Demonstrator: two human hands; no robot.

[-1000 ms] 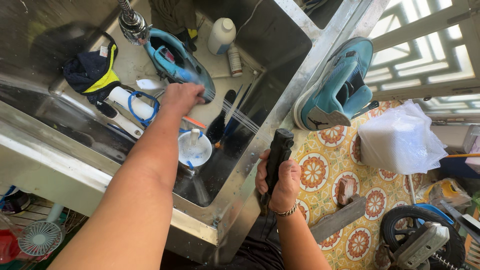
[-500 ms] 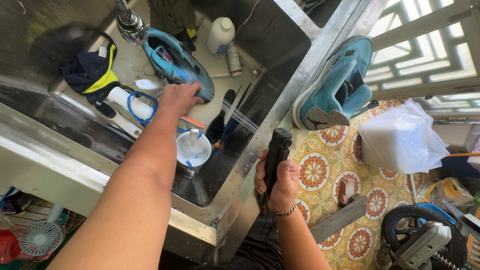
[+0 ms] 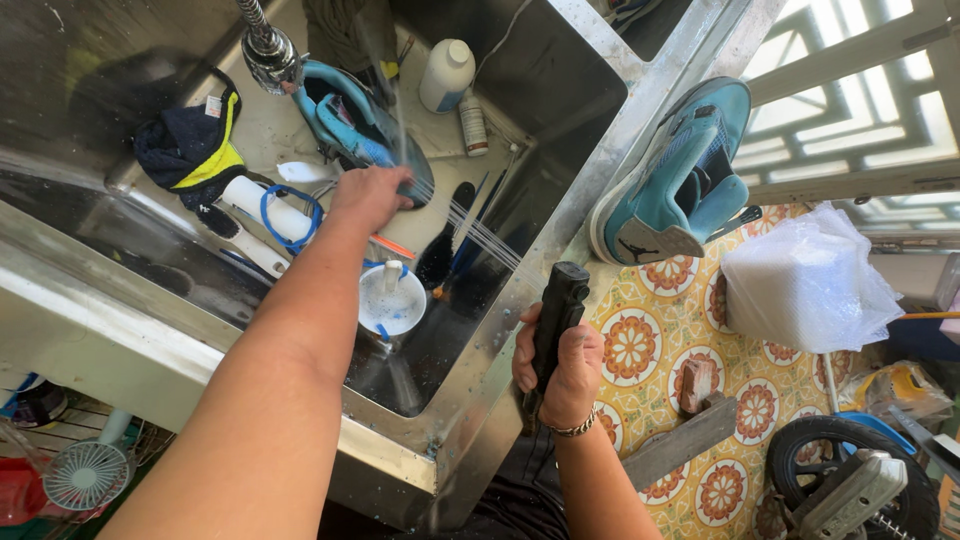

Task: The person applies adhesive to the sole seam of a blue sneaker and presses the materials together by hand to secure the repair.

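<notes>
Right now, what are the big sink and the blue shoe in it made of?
The sink looks like stainless steel: grey, shiny, with blurry reflections on its walls. The blue shoe under the left hand seems to be smooth leather or a plastic imitation with a rubbery sole; it is wet, so I cannot tell which.

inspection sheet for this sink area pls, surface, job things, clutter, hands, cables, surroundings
surface: steel sink, wet, water running down inside
job's things: blue shoe lying in the sink; black spray handle sending thin jets toward it; matching blue shoe resting on the sink rim
clutter: white bottle, dark cap, round white tub, brushes
grips: left hand on the shoe in the sink; right hand closed on the spray handle
cables: nothing seen
surroundings: patterned floor tiles, white plastic bag, small fan, wheel
</notes>
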